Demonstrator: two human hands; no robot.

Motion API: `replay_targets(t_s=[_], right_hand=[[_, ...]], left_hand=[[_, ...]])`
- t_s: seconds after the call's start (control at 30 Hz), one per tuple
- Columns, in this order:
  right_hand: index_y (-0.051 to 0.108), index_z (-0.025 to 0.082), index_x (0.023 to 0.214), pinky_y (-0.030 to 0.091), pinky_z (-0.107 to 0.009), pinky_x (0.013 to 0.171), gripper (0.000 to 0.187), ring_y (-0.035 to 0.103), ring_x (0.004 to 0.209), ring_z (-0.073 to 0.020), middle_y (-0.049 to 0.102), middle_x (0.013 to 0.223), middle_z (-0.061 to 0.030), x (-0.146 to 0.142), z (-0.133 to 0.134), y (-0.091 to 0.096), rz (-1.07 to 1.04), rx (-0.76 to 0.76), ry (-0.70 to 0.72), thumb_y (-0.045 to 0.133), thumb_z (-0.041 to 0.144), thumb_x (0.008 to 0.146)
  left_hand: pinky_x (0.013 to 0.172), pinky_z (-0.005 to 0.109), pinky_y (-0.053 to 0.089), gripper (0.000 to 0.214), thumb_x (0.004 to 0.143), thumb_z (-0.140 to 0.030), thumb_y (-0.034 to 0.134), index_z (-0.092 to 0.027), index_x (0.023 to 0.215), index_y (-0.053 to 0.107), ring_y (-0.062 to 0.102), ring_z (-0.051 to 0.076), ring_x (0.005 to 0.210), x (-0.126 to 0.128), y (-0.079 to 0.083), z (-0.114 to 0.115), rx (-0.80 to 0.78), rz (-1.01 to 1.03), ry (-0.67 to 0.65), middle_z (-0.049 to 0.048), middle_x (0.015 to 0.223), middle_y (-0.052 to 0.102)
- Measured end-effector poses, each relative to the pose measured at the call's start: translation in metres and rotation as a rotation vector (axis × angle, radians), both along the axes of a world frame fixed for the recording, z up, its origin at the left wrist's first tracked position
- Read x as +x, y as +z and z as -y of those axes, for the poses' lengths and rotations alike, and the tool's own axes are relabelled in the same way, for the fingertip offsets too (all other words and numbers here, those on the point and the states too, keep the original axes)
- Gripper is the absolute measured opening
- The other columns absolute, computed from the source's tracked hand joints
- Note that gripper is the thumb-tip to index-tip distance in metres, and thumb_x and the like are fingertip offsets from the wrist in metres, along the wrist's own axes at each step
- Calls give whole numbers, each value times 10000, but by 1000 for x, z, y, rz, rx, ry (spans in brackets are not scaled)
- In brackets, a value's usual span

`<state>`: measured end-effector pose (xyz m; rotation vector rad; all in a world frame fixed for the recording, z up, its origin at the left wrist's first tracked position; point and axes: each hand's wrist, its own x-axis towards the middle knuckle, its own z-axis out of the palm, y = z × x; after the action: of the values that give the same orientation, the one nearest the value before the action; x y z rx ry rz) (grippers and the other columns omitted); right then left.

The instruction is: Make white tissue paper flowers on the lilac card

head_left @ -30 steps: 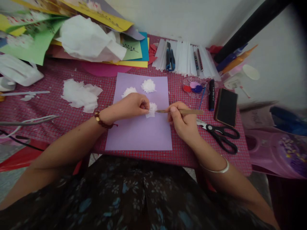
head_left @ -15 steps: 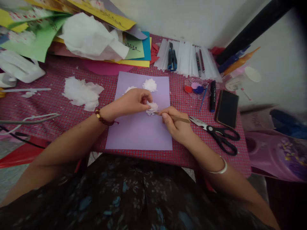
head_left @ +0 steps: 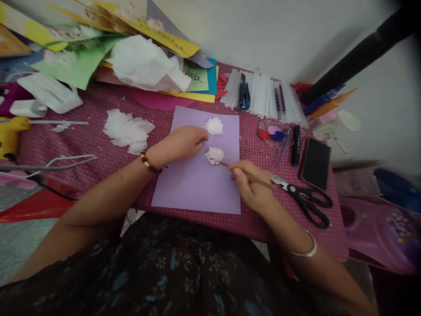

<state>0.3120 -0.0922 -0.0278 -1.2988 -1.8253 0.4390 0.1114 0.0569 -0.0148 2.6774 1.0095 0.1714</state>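
A purple sheet of paper (head_left: 197,184) lies on the red checked tablecloth in front of me. Two white tissue flowers rest on it: one at the top (head_left: 214,126) and one lower (head_left: 215,155). My right hand (head_left: 251,184) grips a thin wooden stick (head_left: 226,165) whose tip touches the lower flower's edge. My left hand (head_left: 184,142) rests on the sheet just left of the flowers, fingers curled loosely, its fingertips a little apart from the lower flower. Whether a third flower lies under that hand is hidden.
Black scissors (head_left: 304,199) lie right of my right hand, beside a black pad (head_left: 315,158), a marker (head_left: 296,139) and a paint dish (head_left: 272,131). White paper strips (head_left: 263,92) sit at the back. Tissue scraps (head_left: 126,131), coloured sheets (head_left: 79,66) and a yellow glue gun (head_left: 11,134) fill the left.
My left hand has let go of the lower flower and drawn back to the left. My right hand has shifted down, keeping the stick's tip at the flower. The view moved slightly.
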Motion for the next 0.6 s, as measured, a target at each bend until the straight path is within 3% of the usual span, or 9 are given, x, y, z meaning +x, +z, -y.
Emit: replay_targets(t_s=[0.13,0.2,0.3,0.4,0.47,0.6], right_hand=[[609,227,835,385,-247,459,230,488,470,-121,556,559,31,8,-3,3,-643,-195,-141,503,368,982],[617,221,806,375,-236,447,218,462,438,-108,540,522,39,10,-7,0,-827,-307,-160,563,380,944],[636,216,790,392,-226,450,235,468,443,-110,511,480,35,9,-14,-7,-940,-454,-148,612,423,899],[646,217,776,391,-217,438,253,467,453,-109,520,495,21,6,-17,-12,-938,-544,-141,644,454,867],[648,219,767,386,-213,427,266,467,458,-111,526,503,14,4,-16,-14,-929,-566,-155,658,471,851],[655,218,762,381,-217,415,304,467,451,-116,523,490,11,3,-18,-14,-944,-564,-180,687,515,814]], left_hand=[[889,356,466,300,864,-112,442,-128,1045,681,647,246,1019,4,2,10,44,-45,-32,127,1083,711],[881,362,467,248,879,-120,464,-127,1005,676,649,243,978,3,8,19,63,-56,-55,132,1020,711],[934,349,455,207,907,-132,485,-131,989,675,636,228,999,-7,22,34,120,12,-132,125,1005,703],[923,330,470,213,896,-130,520,-133,1032,685,637,206,1001,-36,37,37,60,70,-149,104,1011,708],[861,321,490,186,870,-140,542,-144,982,690,645,185,921,-66,45,26,36,111,-57,85,975,721],[708,271,476,162,834,-206,543,-141,848,691,633,143,767,-124,51,-19,63,190,355,64,867,729]])
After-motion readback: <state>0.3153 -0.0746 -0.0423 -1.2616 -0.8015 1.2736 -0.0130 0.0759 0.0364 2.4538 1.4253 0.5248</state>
